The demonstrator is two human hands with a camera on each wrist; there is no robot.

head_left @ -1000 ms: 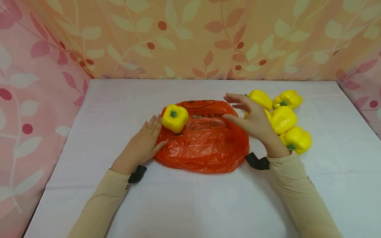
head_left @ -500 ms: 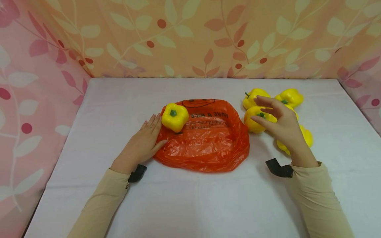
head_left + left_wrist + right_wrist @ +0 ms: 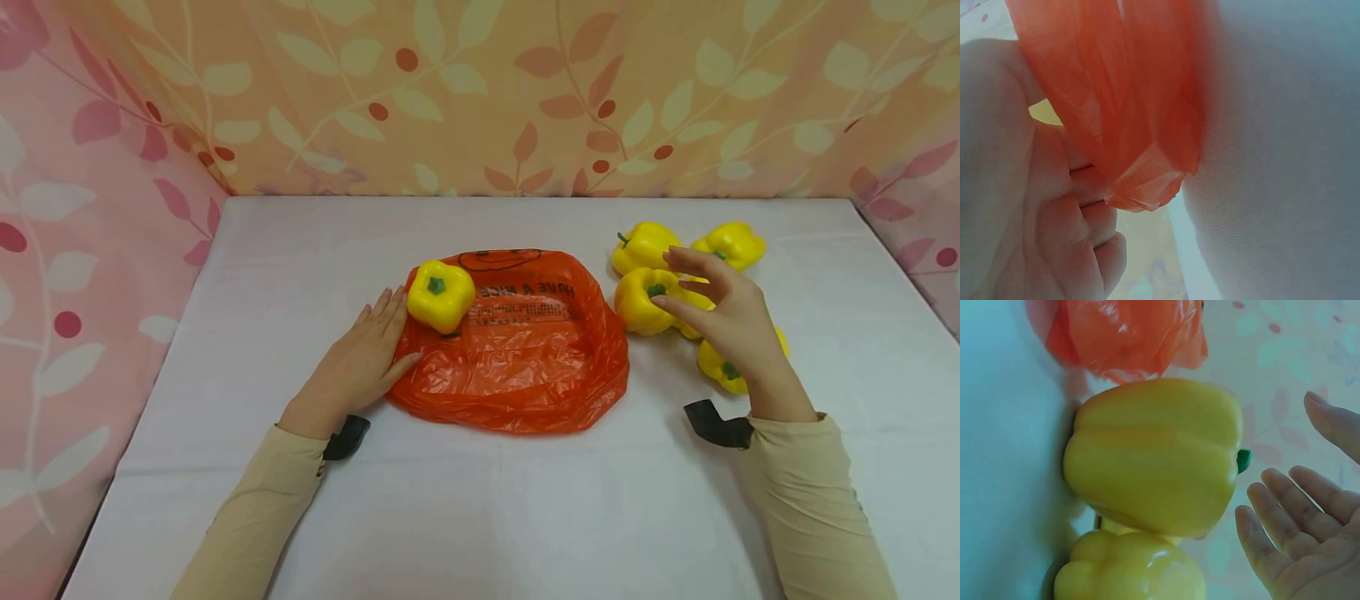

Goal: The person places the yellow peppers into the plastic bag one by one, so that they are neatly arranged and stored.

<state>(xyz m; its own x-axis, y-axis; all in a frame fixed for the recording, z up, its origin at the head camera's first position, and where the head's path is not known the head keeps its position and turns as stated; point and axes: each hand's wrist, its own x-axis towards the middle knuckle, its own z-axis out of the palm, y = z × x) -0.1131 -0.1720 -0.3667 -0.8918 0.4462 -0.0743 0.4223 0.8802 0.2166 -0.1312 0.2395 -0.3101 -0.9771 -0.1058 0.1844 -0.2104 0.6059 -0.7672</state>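
An orange-red plastic bag [image 3: 517, 358] with black print lies flat at mid-table, its rim bunched up. On its upper left part a yellow bell pepper [image 3: 441, 298] stands with its green stem upward. My left hand [image 3: 358, 358] rests with straight fingers against the bag's left edge, beside that pepper. My right hand [image 3: 723, 321] hovers with thumb and fingers spread apart, holding nothing. Closest to it is another yellow bell pepper [image 3: 1157, 453], upright beside the bag in the right wrist view. The right hand partly hides one pepper behind it in the head view.
More yellow bell peppers cluster at the right: one at the back [image 3: 647, 247], one at the far right [image 3: 731, 243], and a nearer one [image 3: 722, 371] under the right wrist. A white cloth [image 3: 480, 517] covers the table. Floral curtains [image 3: 480, 100] hang behind and at the sides.
My right hand has moved right, from over the bag's right side to above the pepper cluster, uncovering the pepper next to the bag. The left hand and the pepper on the bag stay put.
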